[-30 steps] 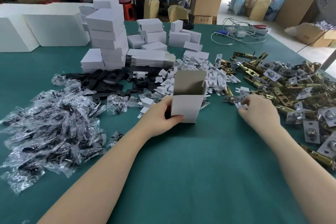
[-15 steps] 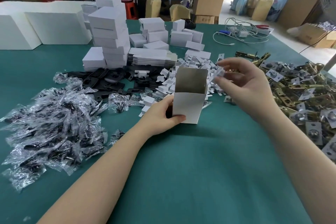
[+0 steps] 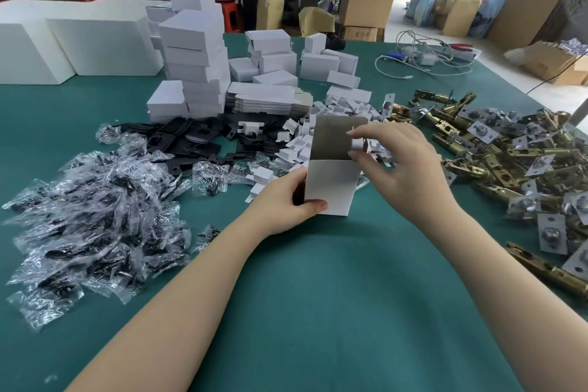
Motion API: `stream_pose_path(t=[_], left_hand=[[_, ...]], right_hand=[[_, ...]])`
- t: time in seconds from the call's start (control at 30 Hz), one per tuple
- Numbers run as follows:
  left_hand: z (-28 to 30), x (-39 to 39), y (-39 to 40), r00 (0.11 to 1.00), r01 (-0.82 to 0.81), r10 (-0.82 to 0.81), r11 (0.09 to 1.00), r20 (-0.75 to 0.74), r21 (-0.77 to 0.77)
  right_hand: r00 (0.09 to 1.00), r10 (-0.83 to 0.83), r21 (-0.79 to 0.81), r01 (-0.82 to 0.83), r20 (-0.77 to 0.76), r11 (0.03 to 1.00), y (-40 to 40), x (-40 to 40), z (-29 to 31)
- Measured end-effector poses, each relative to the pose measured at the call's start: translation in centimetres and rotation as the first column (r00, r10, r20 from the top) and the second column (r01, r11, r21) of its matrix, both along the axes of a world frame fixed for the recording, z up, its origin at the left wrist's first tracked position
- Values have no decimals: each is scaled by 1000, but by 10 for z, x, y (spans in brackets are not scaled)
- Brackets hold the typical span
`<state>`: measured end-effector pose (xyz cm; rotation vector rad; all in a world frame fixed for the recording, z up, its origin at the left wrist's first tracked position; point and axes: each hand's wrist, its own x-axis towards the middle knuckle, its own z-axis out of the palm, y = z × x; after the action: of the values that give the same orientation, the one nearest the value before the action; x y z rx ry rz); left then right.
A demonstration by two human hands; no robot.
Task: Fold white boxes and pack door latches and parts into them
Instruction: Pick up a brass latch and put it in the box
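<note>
— White box (image 3: 331,186): where was it?
— Upright on the green table (image 3: 318,296), my left hand (image 3: 280,204) gripping its lower corner.
— Your right hand (image 3: 394,165)?
— Pinching a small white insert (image 3: 359,145) at its open top.

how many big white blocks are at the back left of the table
2. One block sits at the table's far left edge, partly cut off by the frame; the other block is just right of it, beside the stacked boxes. More may be hidden behind them.
</note>
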<state>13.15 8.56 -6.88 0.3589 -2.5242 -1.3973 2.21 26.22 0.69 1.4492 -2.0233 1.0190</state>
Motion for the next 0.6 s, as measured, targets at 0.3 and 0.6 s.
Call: stream_pose_path(t=[0.3,0.6], left_hand=[[-4,-2,-1,998,43,-41,999,-54,32],[59,-15,-37,675,-495,548,833,-495,246]], right_hand=[[891,24,-135,42,453,990,-8,8,-43],[754,-5,70,-55,656,996,-13,4,-85]])
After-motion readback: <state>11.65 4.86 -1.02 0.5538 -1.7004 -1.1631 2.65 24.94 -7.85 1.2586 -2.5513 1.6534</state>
